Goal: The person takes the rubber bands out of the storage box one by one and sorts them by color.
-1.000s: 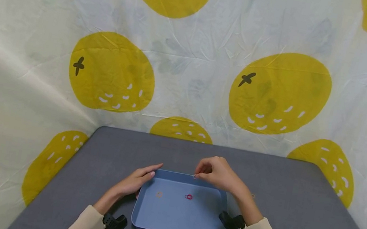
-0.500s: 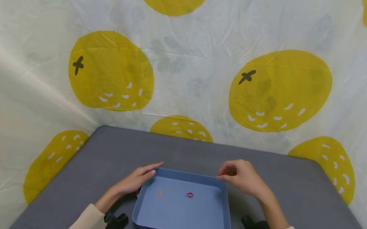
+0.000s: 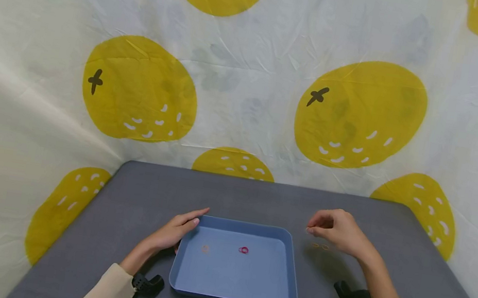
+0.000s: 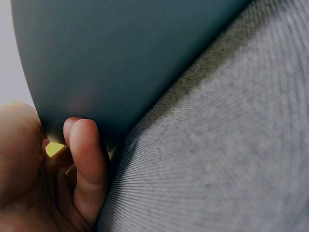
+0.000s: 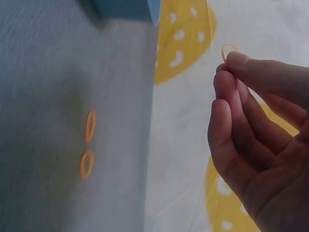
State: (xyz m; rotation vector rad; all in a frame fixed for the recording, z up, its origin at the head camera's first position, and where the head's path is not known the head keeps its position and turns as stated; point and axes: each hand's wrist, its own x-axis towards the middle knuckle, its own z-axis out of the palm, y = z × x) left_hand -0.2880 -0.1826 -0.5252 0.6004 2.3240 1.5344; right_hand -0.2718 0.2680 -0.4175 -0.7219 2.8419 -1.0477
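My left hand (image 3: 176,230) grips the left back corner of a shallow blue tray (image 3: 234,283), thumb at the rim. In the left wrist view, curled fingertips (image 4: 87,137) press against the tray's outer wall. Beyond the tray's right back corner, my right hand (image 3: 340,233) is raised over the table, pinching a small orange rubber band (image 5: 223,50) between thumb and forefinger. Two more orange rubber bands (image 5: 87,164) lie side by side on the table below that hand. Inside the tray are red rubber bands (image 3: 244,250) near the middle and a pale orange one (image 3: 205,249) at left.
A grey cloth-covered table (image 3: 240,199) carries everything. White fabric (image 3: 247,98) printed with large yellow fruit hangs behind it and along the left side. Each wrist wears a black camera mount (image 3: 352,294).
My right hand has moved right, from the tray's back edge to beyond its right corner, still pinching the small band. The left hand stays at the tray.
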